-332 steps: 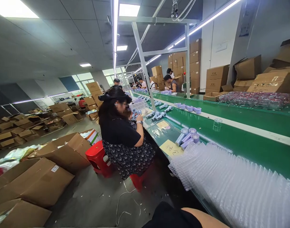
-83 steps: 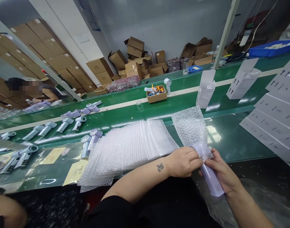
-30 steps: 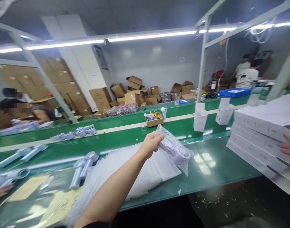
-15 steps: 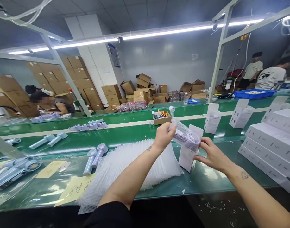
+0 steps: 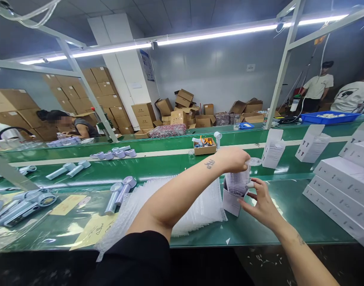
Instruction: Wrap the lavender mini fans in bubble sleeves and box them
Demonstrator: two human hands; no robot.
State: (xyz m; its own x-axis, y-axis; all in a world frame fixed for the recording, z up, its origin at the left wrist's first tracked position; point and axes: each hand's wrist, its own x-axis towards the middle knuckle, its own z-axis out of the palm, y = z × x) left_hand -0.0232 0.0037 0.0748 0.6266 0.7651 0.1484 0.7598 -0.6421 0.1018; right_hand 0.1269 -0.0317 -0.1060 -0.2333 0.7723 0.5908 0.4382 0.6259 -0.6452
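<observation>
My left hand (image 5: 234, 159) is closed on the top of a bubble-wrapped item (image 5: 237, 181), a lavender thing showing through the clear wrap. The item stands upright with its lower end inside the mouth of a small white box (image 5: 230, 201). At the box's right side, my right hand (image 5: 259, 202) grips it between thumb and fingers near the opening. Left of the box lies a fanned pile of bubble bags (image 5: 190, 216), partly hidden behind my left forearm.
Stacked white boxes (image 5: 339, 194) stand at the right. Open white cartons (image 5: 273, 153) line the back of the bench. Pale blue and lavender handheld devices (image 5: 113, 198) lie at the left. A small cardboard box of parts (image 5: 204, 149) sits ahead. Co-workers are across the line.
The bubble-wrapped item has gone from tilted above the white box to upright with its lower end inside. My left hand moved right and over its top; my right hand moved down to the box.
</observation>
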